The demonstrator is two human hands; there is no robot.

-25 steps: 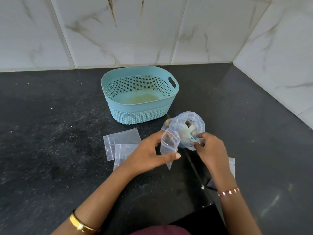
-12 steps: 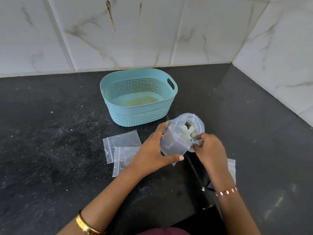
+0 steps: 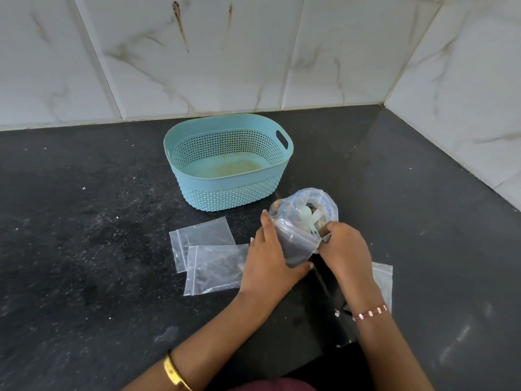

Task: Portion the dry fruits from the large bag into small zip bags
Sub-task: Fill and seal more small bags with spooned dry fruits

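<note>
Clear small zip bag, now raised to the large bag; our left hand grips it, right hand pinches its mouth, ready for filling.

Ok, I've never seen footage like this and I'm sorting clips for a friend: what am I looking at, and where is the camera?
The camera sits on a person's head, looking down at their own hands. The left hand holds a small zip bag and the right hand pinches its edge, right in front of the large bag of dry fruits. On the black counter lie spare zip bags and a blue basket.
</note>
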